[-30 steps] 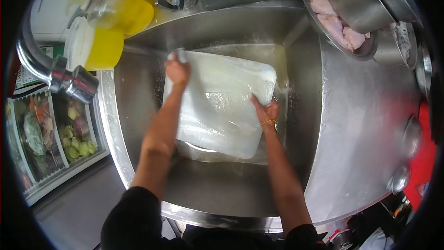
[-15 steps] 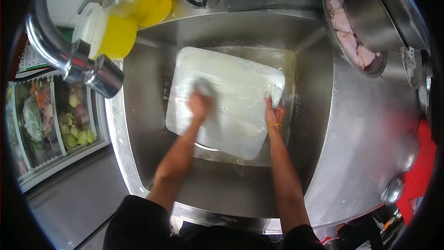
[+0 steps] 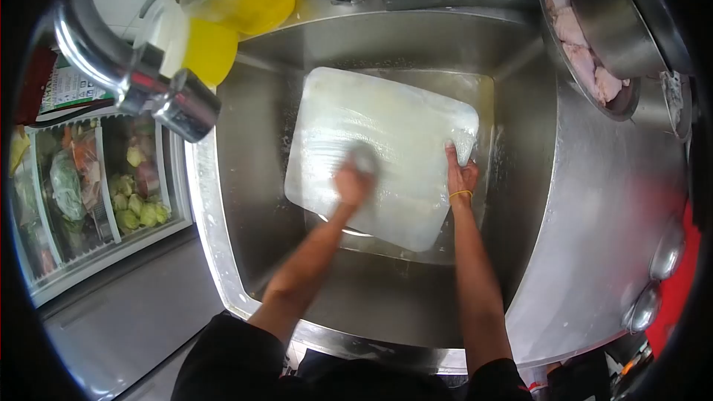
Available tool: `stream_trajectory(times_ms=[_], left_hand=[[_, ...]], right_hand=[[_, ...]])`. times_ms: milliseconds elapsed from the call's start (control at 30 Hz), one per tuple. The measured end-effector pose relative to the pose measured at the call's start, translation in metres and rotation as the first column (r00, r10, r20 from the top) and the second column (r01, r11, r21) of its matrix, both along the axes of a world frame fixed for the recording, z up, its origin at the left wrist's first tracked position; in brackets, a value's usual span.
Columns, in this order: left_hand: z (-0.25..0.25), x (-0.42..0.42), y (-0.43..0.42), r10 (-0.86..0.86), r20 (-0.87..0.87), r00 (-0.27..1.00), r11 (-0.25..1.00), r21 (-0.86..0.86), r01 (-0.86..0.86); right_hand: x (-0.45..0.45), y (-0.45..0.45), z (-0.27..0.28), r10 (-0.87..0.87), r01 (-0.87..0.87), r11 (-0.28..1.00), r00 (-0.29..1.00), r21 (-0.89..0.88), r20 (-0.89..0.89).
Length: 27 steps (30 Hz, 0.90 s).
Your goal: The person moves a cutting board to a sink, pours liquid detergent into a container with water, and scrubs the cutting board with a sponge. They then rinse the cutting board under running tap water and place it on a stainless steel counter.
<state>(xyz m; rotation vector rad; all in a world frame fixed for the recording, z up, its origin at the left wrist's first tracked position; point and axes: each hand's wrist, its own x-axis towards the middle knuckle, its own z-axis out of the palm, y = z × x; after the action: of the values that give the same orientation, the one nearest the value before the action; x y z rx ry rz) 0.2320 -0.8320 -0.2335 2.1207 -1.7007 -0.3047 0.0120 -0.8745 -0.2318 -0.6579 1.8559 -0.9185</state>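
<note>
A wet white cutting board point(image 3: 408, 119) lies at a slant in the steel sink point(image 3: 520, 200), with soapy streaks on its top. My left hand point(image 3: 352, 182) is closed on a greyish scrubber point(image 3: 363, 156) and presses it to the middle of the board; motion blurs both. The scrubber's exact kind is hard to make out. At the board's right edge, my right hand point(image 3: 462, 174) grips it, thumb on top and the other fingers partly hidden beneath. A yellow band circles the right wrist.
A chrome spout point(image 3: 178, 108) hangs over the sink's left rim, near containers of yellow liquid point(image 3: 212, 52). Bowls of raw meat point(image 3: 583, 52) and metal pots stand at the right. An open-topped chiller compartment point(image 3: 104, 186) holds vegetables at left. Metal bowls point(image 3: 645, 304) sit lower right.
My left hand has slid the scrubber to the right and slightly toward me across the board. My right hand keeps its hold on the edge. The whole view has shifted a little.
</note>
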Motion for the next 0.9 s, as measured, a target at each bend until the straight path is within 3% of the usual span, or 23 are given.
stream_trajectory(times_ms=[33,67,100,167,233,300,333,400,433,467,500,533,567,633,667,700,733,767,800,867,900], left_hand=[[-0.018,-0.039,0.018,-0.152,-0.025,0.988,0.984,-0.103,0.149],[-0.006,-0.077,0.028,-0.242,-0.079,0.967,0.969,0.024,0.245],[0.001,-0.097,0.028,-0.316,-0.155,0.936,0.949,-0.054,0.311],[0.009,-0.077,0.023,-0.473,-0.145,0.869,0.881,-0.104,0.462],[-0.018,0.001,0.018,-0.449,-0.058,0.892,0.893,-0.049,0.446],[0.008,0.081,-0.004,-0.147,-0.100,0.984,0.989,0.016,0.149],[0.011,0.077,-0.008,-0.154,-0.100,0.983,0.987,0.021,0.157],[0.015,0.063,-0.012,0.137,0.038,0.990,0.989,0.052,-0.139],[-0.018,0.040,0.000,0.102,-0.032,0.994,0.958,0.272,-0.089],[-0.029,-0.015,0.011,-0.109,0.079,0.991,0.975,0.205,0.091],[-0.004,-0.071,0.017,-0.210,-0.112,0.971,0.972,0.079,0.220],[0.020,-0.107,0.021,-0.364,-0.178,0.914,0.916,0.108,0.386],[0.015,-0.110,0.022,-0.476,-0.193,0.858,0.877,-0.028,0.480],[0.002,-0.065,0.010,-0.567,-0.148,0.810,0.822,-0.036,0.569],[-0.021,-0.021,0.001,-0.489,0.018,0.872,0.869,-0.074,0.489],[-0.016,0.020,-0.019,-0.353,0.059,0.934,0.934,-0.033,0.355],[-0.015,0.069,-0.047,-0.046,0.014,0.999,0.946,0.323,0.039],[0.028,0.075,-0.079,0.123,-0.057,0.991,0.982,0.153,-0.113],[0.012,0.099,-0.098,0.037,0.361,0.932,0.965,-0.256,0.061],[0.017,0.081,-0.133,0.238,0.219,0.946,0.968,-0.128,-0.214],[0.021,0.057,-0.147,0.323,-0.033,0.946,0.945,0.074,-0.320]], right_hand=[[0.000,0.000,-0.002,0.003,-0.003,1.000,1.000,0.009,-0.006],[-0.001,0.002,-0.003,0.005,-0.005,1.000,1.000,0.014,-0.025],[-0.002,0.001,-0.005,0.005,-0.005,1.000,0.999,0.009,-0.043],[-0.003,0.003,-0.009,-0.003,0.003,1.000,1.000,-0.022,-0.006],[-0.001,0.002,-0.017,-0.010,0.012,0.999,0.999,-0.049,0.043],[-0.005,0.006,-0.026,0.029,-0.025,0.998,0.998,0.065,-0.052],[-0.004,0.005,-0.018,0.021,-0.018,0.997,0.998,0.069,-0.051],[-0.001,0.002,-0.004,0.034,-0.036,0.999,0.988,-0.012,-0.148],[-0.001,0.001,-0.007,0.031,-0.035,0.999,0.988,-0.018,-0.150],[-0.002,0.001,-0.013,0.042,-0.042,0.999,0.988,-0.001,-0.147],[-0.003,0.004,-0.017,0.055,-0.053,0.998,0.988,0.022,-0.143],[-0.004,0.005,-0.015,0.057,-0.055,0.998,0.988,0.016,-0.145],[-0.006,0.002,-0.012,0.046,-0.041,0.999,0.985,0.033,-0.164],[-0.005,0.002,-0.013,0.046,-0.036,0.998,0.984,0.057,-0.172],[-0.005,0.003,-0.017,0.043,-0.040,0.999,0.992,0.029,-0.121],[-0.006,0.007,-0.020,0.034,-0.034,0.999,0.997,0.006,-0.072],[-0.004,0.008,-0.020,0.019,-0.018,1.000,0.997,0.012,-0.071],[-0.002,0.005,-0.019,0.013,-0.018,0.999,0.990,-0.036,-0.141],[-0.001,0.001,-0.017,0.003,-0.021,0.996,0.977,-0.084,-0.214],[-0.001,-0.007,0.002,0.050,-0.047,0.999,0.968,0.018,-0.245],[-0.002,-0.010,0.007,0.108,-0.081,0.991,0.957,0.110,-0.269]])
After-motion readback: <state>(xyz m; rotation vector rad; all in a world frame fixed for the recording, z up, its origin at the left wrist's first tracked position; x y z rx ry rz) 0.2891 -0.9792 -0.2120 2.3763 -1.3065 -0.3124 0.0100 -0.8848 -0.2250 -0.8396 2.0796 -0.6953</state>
